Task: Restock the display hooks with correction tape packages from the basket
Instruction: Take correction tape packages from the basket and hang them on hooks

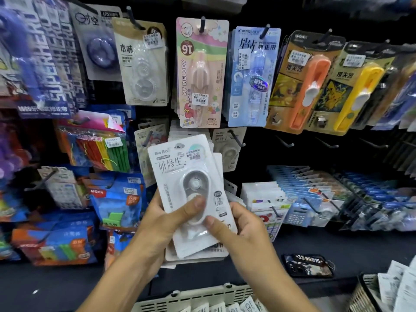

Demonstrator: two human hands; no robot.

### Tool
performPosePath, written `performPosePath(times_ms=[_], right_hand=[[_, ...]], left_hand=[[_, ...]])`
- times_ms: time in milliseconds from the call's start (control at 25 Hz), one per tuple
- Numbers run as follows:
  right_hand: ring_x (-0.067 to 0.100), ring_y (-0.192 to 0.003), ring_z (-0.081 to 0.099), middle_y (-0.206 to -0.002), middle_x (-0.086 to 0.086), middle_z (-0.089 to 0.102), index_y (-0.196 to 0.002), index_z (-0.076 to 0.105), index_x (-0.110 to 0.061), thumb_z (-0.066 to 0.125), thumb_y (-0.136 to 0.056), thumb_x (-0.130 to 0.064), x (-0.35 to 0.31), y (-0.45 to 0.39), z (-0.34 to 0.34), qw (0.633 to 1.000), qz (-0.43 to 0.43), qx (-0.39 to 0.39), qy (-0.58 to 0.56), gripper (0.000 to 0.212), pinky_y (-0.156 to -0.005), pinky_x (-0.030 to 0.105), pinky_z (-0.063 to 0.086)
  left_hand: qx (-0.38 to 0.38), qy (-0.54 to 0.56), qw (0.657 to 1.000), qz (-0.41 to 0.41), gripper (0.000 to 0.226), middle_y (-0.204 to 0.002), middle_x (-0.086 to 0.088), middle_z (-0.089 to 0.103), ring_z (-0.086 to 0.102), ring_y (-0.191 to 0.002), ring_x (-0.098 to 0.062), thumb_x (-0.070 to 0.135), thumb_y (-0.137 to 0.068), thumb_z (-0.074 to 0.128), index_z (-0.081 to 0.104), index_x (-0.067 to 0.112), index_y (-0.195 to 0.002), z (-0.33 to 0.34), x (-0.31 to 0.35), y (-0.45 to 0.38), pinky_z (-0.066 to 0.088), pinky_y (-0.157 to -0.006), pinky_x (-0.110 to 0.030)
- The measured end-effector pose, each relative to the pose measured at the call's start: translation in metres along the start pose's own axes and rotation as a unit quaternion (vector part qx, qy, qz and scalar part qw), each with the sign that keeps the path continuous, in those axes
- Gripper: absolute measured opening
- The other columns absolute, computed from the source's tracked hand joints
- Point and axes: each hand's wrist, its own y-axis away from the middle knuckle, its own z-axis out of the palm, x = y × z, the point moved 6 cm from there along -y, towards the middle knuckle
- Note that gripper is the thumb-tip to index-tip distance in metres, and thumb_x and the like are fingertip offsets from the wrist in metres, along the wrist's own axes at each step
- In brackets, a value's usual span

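Both hands hold a stack of white correction tape pkgs in front of the hook wall.
Display wall (315, 152) w/ hooks fills the view; pink My Melody pkg (200, 70) hangs just above the stack. Basket (198, 297) sits at bottom edge, more pkgs inside. Stack (193, 199) tilted, top card faces camera. Left hand (166, 219) grips its left side, thumb clamped on the blister; right hand (238, 226) pinches lower right edge.

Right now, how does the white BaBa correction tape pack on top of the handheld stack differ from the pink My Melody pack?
White BaBa pack: gripped by both hands, tilted, oval dispenser. Pink My Melody pack: hangs upright on a hook, slim pen-shaped dispenser. Both are carded blisters with price stickers.
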Motion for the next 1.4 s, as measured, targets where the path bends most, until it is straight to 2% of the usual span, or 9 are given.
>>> performPosePath(times_ms=[200, 440, 600, 720, 880, 1080, 1200, 1320, 1400], right_hand=[[0.021, -0.093, 0.076, -0.106, 0.008, 0.078, -0.104, 0.074, -0.024, 0.069, -0.081, -0.036, 0.000, -0.004, -0.026, 0.987, 0.048, 0.044, -0.148, 0.027, -0.069, 0.029, 0.060], [0.021, -0.087, 0.075, -0.109, 0.010, 0.077, -0.112, 0.071, -0.023, 0.066, -0.085, -0.036, 0.002, -0.004, -0.023, 0.983, 0.038, 0.049, -0.170, 0.030, -0.067, 0.030, 0.062], [0.017, -0.052, 0.062, -0.079, 0.009, 0.074, -0.110, 0.067, -0.010, 0.064, -0.093, -0.025, 0.009, -0.005, -0.041, 0.968, 0.081, 0.142, -0.189, 0.023, -0.041, 0.027, 0.048], [0.013, -0.040, 0.041, -0.050, 0.001, 0.049, -0.104, 0.068, -0.012, 0.060, -0.098, -0.016, 0.006, -0.003, -0.074, 0.971, 0.078, 0.215, -0.076, 0.011, -0.036, 0.023, 0.035], [0.006, -0.037, 0.036, -0.045, -0.008, 0.048, -0.097, 0.071, -0.015, 0.060, -0.099, -0.013, 0.002, -0.002, -0.083, 0.972, 0.079, 0.216, -0.040, 0.011, -0.035, 0.018, 0.029], [-0.001, -0.035, 0.048, -0.050, -0.012, 0.060, -0.097, 0.073, -0.014, 0.062, -0.096, -0.008, -0.006, 0.001, -0.088, 0.973, 0.057, 0.213, -0.061, 0.013, -0.036, 0.007, 0.032], [0.002, -0.040, 0.049, -0.055, -0.009, 0.064, -0.111, 0.066, -0.011, 0.066, -0.095, -0.010, -0.004, -0.004, -0.086, 0.972, 0.078, 0.211, -0.066, 0.016, -0.037, 0.015, 0.035], [0.020, -0.079, 0.075, -0.102, 0.003, 0.075, -0.130, 0.045, -0.031, 0.072, -0.092, -0.014, 0.013, -0.011, -0.077, 0.962, 0.140, 0.184, -0.148, 0.049, -0.058, 0.033, 0.059], [0.021, -0.093, 0.074, -0.110, -0.002, 0.073, -0.129, 0.050, -0.030, 0.071, -0.092, -0.019, 0.015, -0.009, -0.066, 0.974, 0.124, 0.161, -0.099, 0.044, -0.074, 0.035, 0.063]], left_hand=[[-0.018, 0.009, 1.000, 0.004, 0.100, -0.120, -0.009, 0.075, 0.074, -0.106, -0.030, 0.023, -0.046, 0.099, 0.058, 0.026, -0.137, -0.011, 0.008, -0.003, 0.063, -0.074, -0.034], [-0.033, 0.049, 0.997, -0.048, 0.075, -0.107, -0.015, 0.078, 0.078, -0.089, -0.031, 0.028, -0.032, 0.104, 0.079, 0.022, -0.102, 0.002, -0.009, 0.005, 0.063, -0.064, -0.035], [0.005, 0.057, 0.998, -0.020, 0.077, -0.106, -0.016, 0.078, 0.078, -0.087, -0.032, 0.021, -0.034, 0.104, 0.076, 0.017, -0.106, -0.004, -0.003, 0.004, 0.062, -0.062, -0.035], [0.064, 0.038, 0.997, 0.013, 0.045, -0.103, -0.011, 0.080, 0.079, -0.083, -0.027, 0.013, -0.058, 0.085, 0.074, 0.022, -0.101, -0.019, 0.004, 0.001, 0.062, -0.059, -0.034], [0.072, 0.034, 0.996, 0.027, 0.059, -0.107, -0.009, 0.079, 0.078, -0.088, -0.028, 0.019, -0.055, 0.087, 0.070, 0.021, -0.111, -0.026, 0.012, 0.001, 0.063, -0.064, -0.038], [0.035, 0.034, 0.998, 0.045, 0.044, -0.100, -0.006, 0.080, 0.078, -0.083, -0.024, 0.023, -0.047, 0.086, 0.079, 0.032, -0.089, -0.019, 0.012, 0.002, 0.061, -0.060, -0.032], [0.035, 0.030, 0.998, 0.050, 0.031, -0.098, -0.004, 0.081, 0.078, -0.081, -0.022, 0.014, -0.060, 0.080, 0.080, 0.035, -0.083, -0.016, 0.012, 0.001, 0.060, -0.059, -0.029], [0.044, 0.021, 0.998, 0.051, 0.027, -0.097, -0.004, 0.081, 0.079, -0.081, -0.021, 0.015, -0.064, 0.077, 0.081, 0.035, -0.081, -0.014, 0.010, 0.001, 0.061, -0.059, -0.028], [0.048, 0.014, 0.998, 0.048, 0.029, -0.098, -0.005, 0.081, 0.079, -0.081, -0.021, 0.015, -0.060, 0.082, 0.081, 0.034, -0.082, -0.012, 0.008, 0.001, 0.060, -0.059, -0.027]])
